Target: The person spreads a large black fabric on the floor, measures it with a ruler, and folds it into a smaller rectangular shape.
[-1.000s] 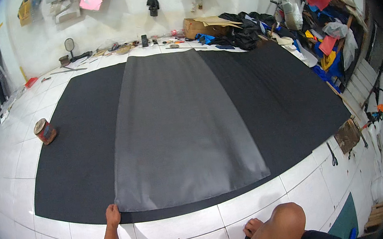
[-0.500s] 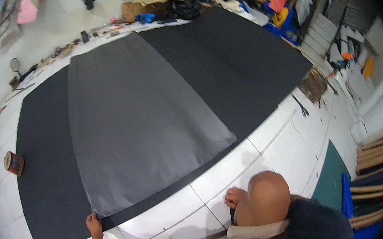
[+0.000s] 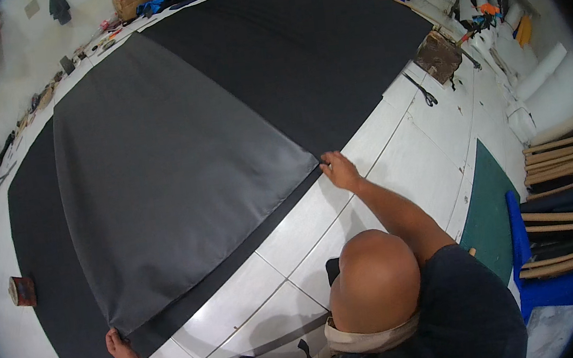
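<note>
The left hand [image 3: 120, 346] pinches the near left corner of the grey fabric sheet [image 3: 172, 171], fingers closed on the edge where it meets the floor. The right hand [image 3: 339, 170] rests on the near right corner of the same sheet, fingertips pressed on the edge; whether the fingers close around the fabric or only press it flat cannot be told from this view. Both arms are spread wide, one at each end of the near hem.

The grey fabric sheet lies flat on top of a larger black fabric sheet [image 3: 314, 48]. Its long axis runs from the near hem between the hands away toward the far wall, tilted to the upper left of the picture. The near hem runs diagonally, from lower left up to the right. The sheet looks narrower at the far end than at the near end.

The black fabric sheet extends beyond the grey one on the left, on the right and along a thin strip at the near edge. It lies on a white tiled floor [image 3: 397, 159].

A small round tin [image 3: 21, 291] stands on the floor just beside the left edge of the black sheet. Scissors [image 3: 422, 91] lie on the tiles off the right edge, near a brown board [image 3: 438, 57]. A green cutting mat [image 3: 489, 212] lies to the right of the person.
</note>
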Available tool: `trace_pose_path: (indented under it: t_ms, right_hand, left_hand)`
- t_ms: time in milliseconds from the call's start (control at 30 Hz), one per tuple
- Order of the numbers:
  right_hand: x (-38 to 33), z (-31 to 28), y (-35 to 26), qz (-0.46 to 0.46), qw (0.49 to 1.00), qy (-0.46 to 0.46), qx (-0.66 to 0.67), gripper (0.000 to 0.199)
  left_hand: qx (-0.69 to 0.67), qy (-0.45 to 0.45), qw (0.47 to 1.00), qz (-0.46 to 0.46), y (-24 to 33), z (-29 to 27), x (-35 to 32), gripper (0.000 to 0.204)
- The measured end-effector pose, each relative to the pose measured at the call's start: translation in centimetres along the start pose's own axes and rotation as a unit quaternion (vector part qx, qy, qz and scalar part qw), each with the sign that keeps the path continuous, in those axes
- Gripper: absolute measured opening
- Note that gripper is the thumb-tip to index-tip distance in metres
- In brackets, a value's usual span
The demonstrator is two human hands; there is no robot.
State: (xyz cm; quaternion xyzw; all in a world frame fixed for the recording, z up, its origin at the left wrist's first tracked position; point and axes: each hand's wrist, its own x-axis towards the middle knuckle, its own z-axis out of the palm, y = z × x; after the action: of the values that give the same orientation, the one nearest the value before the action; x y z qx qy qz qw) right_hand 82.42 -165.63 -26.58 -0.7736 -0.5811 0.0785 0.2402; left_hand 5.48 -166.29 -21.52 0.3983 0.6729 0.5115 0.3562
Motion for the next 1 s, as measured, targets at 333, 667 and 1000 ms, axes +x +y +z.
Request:
trace_pose_path:
  t_ms: [333,667,1000]
  right_hand:
    - [1.7,0.2,-1.9,-0.086,0.983,-0.126,-0.099,0.056]
    - [2.8,-1.4,-3.0,-0.106,0.967,-0.171,-0.157,0.065]
    - [4.8,-1.2,-3.5,-0.203,0.968,-0.019,-0.144,0.036]
  left_hand:
    - [-0.009,-0.022,0.996,0.088,12.6,1.0,1.5,0.023]
    - [0.01,-0.031,0.983,0.178,30.1,6.0,5.1,0.034]
    - [0.098,0.054,0.981,0.158,30.8,0.8,8.3,0.028]
